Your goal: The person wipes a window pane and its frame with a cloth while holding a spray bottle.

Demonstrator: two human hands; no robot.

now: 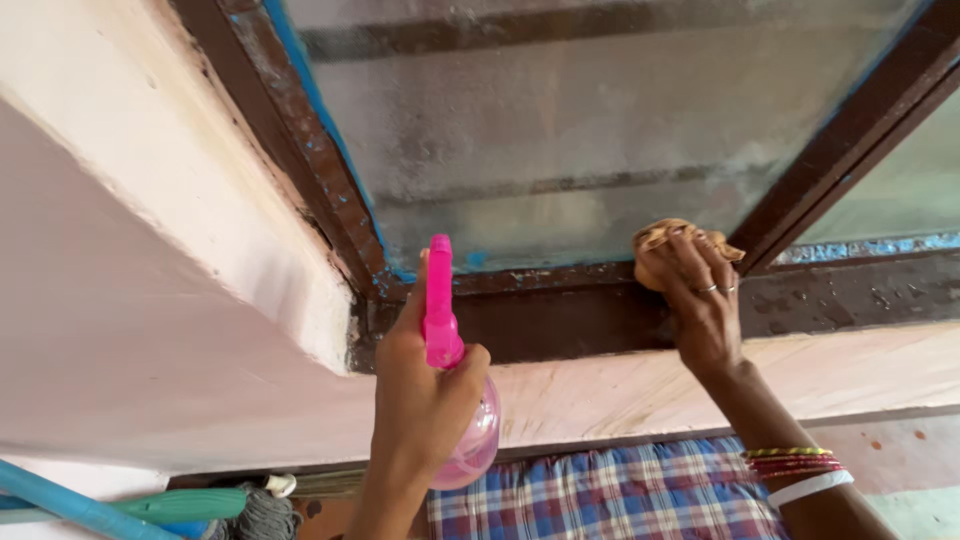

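Observation:
My left hand [418, 395] grips a pink spray bottle [441, 318] with a clear pink body, its nozzle pointing up toward the frosted window glass [560, 140]. My right hand [700, 300], with rings and several bangles at the wrist, presses a crumpled tan cloth [662, 240] against the lower right corner of the pane, where the glass meets the dark brown window frame [560, 315].
A pale wall [150, 300] and sill [850, 365] surround the window. Blue paint edges the glass. A second pane [890, 190] lies to the right. Blue and green tool handles [150, 505] and a mop head sit at bottom left. Checked fabric [620, 495] is below.

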